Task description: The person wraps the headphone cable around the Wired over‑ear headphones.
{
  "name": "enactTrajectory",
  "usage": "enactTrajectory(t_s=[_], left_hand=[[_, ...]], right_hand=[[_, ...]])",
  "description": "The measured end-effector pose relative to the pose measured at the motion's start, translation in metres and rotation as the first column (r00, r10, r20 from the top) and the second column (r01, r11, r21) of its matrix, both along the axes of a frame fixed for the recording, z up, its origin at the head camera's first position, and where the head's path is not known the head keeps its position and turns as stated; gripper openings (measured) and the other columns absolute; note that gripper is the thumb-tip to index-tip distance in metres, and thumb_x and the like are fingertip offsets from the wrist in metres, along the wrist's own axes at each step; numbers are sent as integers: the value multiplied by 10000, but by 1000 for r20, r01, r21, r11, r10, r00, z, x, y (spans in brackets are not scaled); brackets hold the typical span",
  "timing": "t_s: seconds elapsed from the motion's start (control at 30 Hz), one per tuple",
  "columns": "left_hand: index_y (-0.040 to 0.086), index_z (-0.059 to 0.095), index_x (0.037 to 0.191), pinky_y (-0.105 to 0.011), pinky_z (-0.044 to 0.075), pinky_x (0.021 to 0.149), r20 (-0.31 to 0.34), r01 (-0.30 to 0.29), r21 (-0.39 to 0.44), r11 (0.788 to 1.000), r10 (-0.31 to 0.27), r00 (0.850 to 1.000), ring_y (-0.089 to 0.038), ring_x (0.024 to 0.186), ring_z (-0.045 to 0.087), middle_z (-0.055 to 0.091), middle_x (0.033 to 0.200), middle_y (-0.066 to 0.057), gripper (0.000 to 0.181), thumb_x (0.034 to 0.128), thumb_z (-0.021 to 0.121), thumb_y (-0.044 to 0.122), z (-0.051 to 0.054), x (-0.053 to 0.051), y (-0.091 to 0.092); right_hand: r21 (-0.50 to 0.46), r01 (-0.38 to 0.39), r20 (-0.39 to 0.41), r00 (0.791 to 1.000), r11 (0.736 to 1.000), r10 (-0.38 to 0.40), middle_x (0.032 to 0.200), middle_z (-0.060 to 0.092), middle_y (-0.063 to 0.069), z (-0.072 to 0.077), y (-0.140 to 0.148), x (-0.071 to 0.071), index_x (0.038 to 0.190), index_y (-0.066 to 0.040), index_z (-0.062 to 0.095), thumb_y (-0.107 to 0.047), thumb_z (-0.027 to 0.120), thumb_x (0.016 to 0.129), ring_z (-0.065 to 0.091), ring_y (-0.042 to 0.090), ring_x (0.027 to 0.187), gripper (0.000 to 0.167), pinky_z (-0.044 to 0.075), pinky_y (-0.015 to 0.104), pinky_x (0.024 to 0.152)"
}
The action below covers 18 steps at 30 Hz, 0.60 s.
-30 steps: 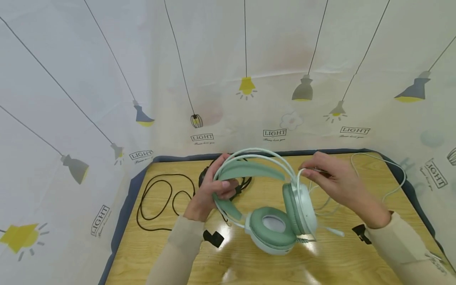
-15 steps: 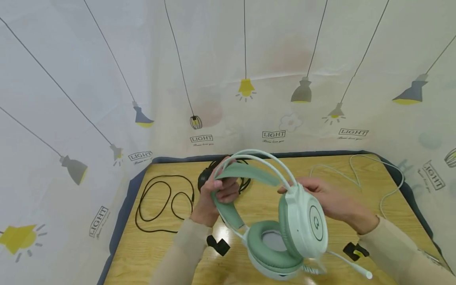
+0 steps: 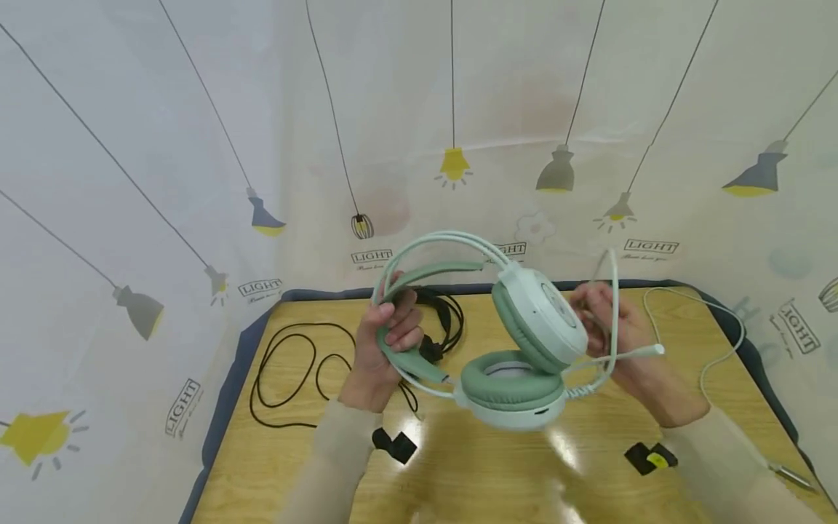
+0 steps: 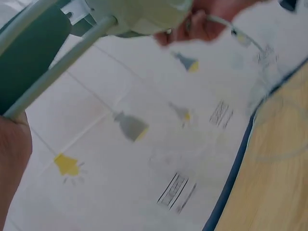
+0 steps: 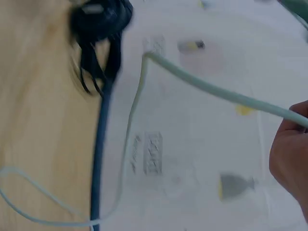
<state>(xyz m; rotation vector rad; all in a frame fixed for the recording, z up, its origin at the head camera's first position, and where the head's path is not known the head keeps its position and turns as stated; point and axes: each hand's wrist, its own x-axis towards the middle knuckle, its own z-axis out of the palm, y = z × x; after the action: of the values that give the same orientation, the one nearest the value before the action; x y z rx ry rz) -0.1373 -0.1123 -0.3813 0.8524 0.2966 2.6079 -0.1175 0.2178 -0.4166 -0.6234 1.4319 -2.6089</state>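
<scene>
A mint-green and white headset [image 3: 513,393] is held up over the table, its ear cups toward the right. My left hand [image 3: 382,338] grips the padded headband [image 3: 425,273] at its left side. Just right of the upper ear cup [image 3: 546,309], my right hand [image 3: 622,338] holds the pale headset cable [image 3: 614,306], which arcs up in front of it. In the right wrist view, the cable [image 5: 211,89] runs into my right hand [image 5: 291,159]. A microphone boom [image 3: 628,355] sticks out rightward. The left wrist view shows a headband rod [image 4: 62,67] close up.
Black cable [image 3: 255,378] lies in loops on the wooden table [image 3: 484,480] at left. Behind my left hand is a black coiled cable bundle [image 3: 452,327]. More pale cable [image 3: 733,320] trails along the right edge, near a metal object [image 3: 793,477]. A printed curtain [image 3: 419,109] surrounds the table.
The headset dipped toward me, then rose and tilted, ear cups lifted. My right hand moved from the upper ear cup joint to the cup's outer side, with the cable now looping up there.
</scene>
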Motion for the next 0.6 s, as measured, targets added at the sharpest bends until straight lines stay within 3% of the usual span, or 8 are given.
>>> enactTrajectory(t_s=[0.07,0.13,0.27,0.33,0.37,0.47,0.53,0.6], left_hand=[[73,642,1219,-138,334,441,-42,-140,-105,985,136,990,-47,490,241,354,693,45,291,938,617,2,-2,-2,-8],[95,592,1191,-142,314,417,-97,-305,-241,921,290,952,-33,471,272,403,678,60,293,925,558,-23,-4,-4,-12],[119,498,1188,-176,292,406,-219,-548,-504,668,514,829,-23,451,348,470,677,82,354,881,503,-57,-4,-5,-12],[114,480,1199,-190,300,413,-254,-585,-587,559,559,789,-33,447,371,495,684,71,366,878,541,-50,-2,-5,-9],[110,477,1204,-195,307,415,-263,-591,-615,522,570,778,-41,444,374,504,697,62,371,878,562,-47,-1,-5,-7],[90,475,1210,-204,314,416,-277,-579,-669,467,566,776,-61,435,375,529,711,38,379,873,599,-32,1,-3,-1],[72,479,1221,-211,322,417,-295,-568,-702,430,550,781,-66,429,374,499,655,48,392,866,622,-11,3,-1,4],[52,479,1244,-225,332,425,-321,-560,-734,383,531,784,-76,427,373,510,630,53,420,861,648,19,4,1,11]], right_hand=[[-71,-3,-66,998,997,-2,871,589,30,25,14,-1,1127,-12,640,-77,229,1128,268,118,555,416,151,216,462],[-106,-13,-154,988,994,-4,888,567,80,39,30,-1,1138,76,600,-16,208,1114,195,166,572,403,116,245,471],[194,181,-346,932,964,-105,786,522,39,55,48,7,1157,121,626,133,335,1053,271,148,537,309,198,269,457],[431,352,-485,867,831,-115,757,523,-20,60,43,12,1112,37,694,172,486,991,342,99,543,276,268,261,475],[525,444,-563,821,726,-95,737,498,-57,63,37,14,1086,-18,725,154,558,968,371,71,552,268,299,245,486],[614,646,-738,673,453,41,812,536,-126,68,11,17,1025,-183,763,-106,668,1006,433,8,607,124,361,189,531],[579,728,-802,588,367,100,828,557,-131,68,-9,16,1000,-194,767,-307,614,1048,470,4,621,196,366,178,519],[573,770,-816,567,282,112,837,579,-133,67,-26,17,995,-194,759,-420,585,1046,490,4,620,290,360,184,500]])
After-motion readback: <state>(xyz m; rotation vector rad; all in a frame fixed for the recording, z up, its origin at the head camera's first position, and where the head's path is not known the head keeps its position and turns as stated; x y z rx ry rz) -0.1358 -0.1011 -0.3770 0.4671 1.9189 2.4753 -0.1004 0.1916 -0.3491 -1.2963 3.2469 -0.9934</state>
